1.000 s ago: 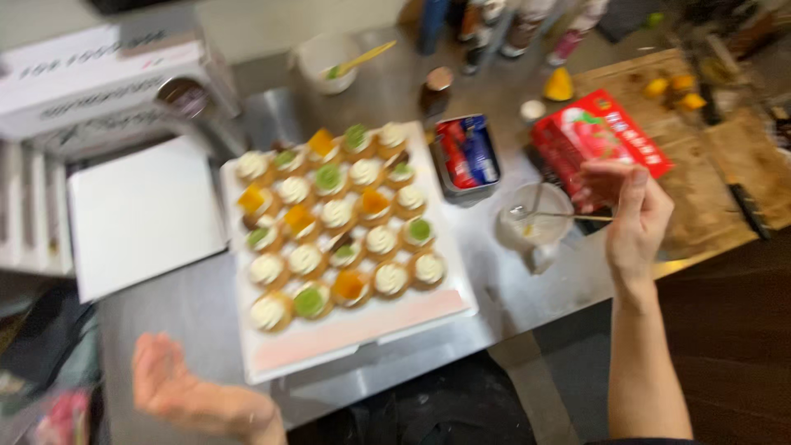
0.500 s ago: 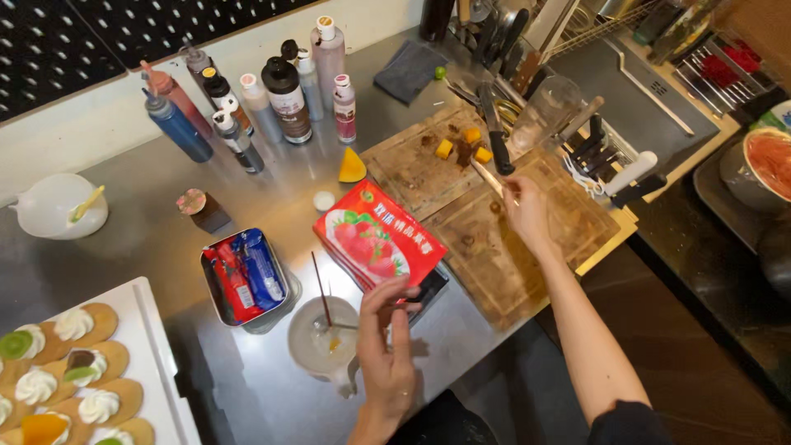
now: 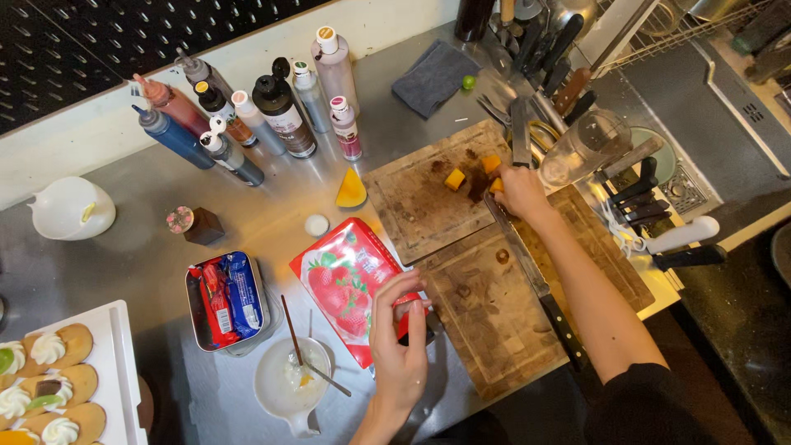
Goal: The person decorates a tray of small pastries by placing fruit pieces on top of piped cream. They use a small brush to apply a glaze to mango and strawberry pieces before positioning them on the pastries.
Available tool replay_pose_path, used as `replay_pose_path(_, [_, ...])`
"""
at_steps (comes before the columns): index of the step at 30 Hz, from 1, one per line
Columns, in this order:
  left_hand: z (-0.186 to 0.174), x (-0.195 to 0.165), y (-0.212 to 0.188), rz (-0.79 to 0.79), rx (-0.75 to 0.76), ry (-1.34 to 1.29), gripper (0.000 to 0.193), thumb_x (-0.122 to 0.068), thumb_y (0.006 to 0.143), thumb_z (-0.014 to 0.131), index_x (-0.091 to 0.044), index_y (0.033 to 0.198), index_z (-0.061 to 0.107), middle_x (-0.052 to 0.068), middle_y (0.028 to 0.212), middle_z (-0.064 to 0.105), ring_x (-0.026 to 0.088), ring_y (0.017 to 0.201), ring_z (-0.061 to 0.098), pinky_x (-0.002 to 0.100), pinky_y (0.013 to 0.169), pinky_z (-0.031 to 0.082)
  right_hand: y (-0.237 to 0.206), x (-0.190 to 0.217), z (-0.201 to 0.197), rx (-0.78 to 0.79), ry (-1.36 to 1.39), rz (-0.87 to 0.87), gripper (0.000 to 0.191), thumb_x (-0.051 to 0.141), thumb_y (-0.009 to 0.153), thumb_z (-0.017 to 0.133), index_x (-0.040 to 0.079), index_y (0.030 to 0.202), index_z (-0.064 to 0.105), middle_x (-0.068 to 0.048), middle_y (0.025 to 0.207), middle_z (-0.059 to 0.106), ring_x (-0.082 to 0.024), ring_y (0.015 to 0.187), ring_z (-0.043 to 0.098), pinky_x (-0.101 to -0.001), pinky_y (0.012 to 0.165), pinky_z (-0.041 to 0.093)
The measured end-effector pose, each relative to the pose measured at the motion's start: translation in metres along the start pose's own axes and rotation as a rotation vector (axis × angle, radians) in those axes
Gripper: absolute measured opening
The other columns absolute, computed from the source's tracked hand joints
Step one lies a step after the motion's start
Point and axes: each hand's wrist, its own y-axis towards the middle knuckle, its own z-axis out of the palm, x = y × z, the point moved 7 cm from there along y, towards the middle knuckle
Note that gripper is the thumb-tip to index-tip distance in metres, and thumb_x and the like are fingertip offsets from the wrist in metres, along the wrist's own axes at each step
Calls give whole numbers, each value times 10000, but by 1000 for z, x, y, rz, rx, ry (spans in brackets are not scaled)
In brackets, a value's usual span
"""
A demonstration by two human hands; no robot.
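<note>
Reaching across the board (image 3: 461,272), the right hand (image 3: 521,191) curls its fingers over an orange cube (image 3: 497,185); the left hand (image 3: 399,338) pinches the red packet (image 3: 346,284).

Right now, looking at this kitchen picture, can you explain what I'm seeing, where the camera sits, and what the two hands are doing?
There is no machine here. The picture comes from a camera worn on a person's head, looking down at their own two bare hands over a steel counter.

The left hand rests on a red bag with strawberry pictures; whether it grips the bag is unclear. The right hand reaches to orange cubes of food on a wooden cutting board, touching the nearest one. A long knife lies beside that arm.

Around them: sauce bottles along the wall, a small white dish with a spoon, a metal tin of wrapped packets, and a white tray of topped pastries at lower left.
</note>
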Motion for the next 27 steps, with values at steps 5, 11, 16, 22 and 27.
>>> replay_pose_path(5, [33, 39, 32, -200, 99, -300, 341, -105, 1052, 532, -18, 1381, 514, 153, 1332, 605, 195, 1145, 637, 314, 1001, 544, 10, -1, -34, 137, 518, 73, 536, 166, 782, 830, 52, 1282, 676, -141, 1010, 747, -270, 939, 715, -377, 839, 580])
replay_pose_path(11, [53, 68, 76, -411, 247, -605, 400, -175, 1045, 539, -8, 1405, 491, 132, 1340, 638, 185, 1204, 660, 291, 1044, 536, -89, 130, -159, -90, 604, -331, 667, 78, 786, 820, 50, 1401, 564, -99, 1110, 726, -208, 1045, 664, -345, 927, 527])
replay_pose_path(16, [-2, 39, 53, -265, 248, -379, 425, -67, 986, 679, 66, 1374, 570, 162, 1243, 657, 202, 1148, 635, 316, 1005, 538, -159, 251, -211, -150, 409, -677, 615, 138, 789, 836, 69, 1357, 612, -111, 1141, 680, -279, 1067, 638, -407, 922, 509])
replay_pose_path(22, [-121, 25, -7, -388, -133, -605, 413, -141, 1033, 619, 77, 1383, 592, 180, 1249, 676, 238, 1132, 641, 315, 961, 508, -202, 256, -179, -326, 669, -349, 309, 107, 959, 704, 47, 1259, 662, -119, 1165, 702, -241, 1064, 669, -380, 913, 536])
replay_pose_path(27, [-258, 14, -49, -164, -512, -758, 456, -205, 1048, 572, 108, 1375, 516, 193, 1341, 619, 295, 1287, 613, 359, 1154, 484, -280, 323, -24, 95, 942, 114, 403, 127, 905, 726, 62, 1294, 641, -39, 906, 720, -98, 741, 654, -263, 644, 529])
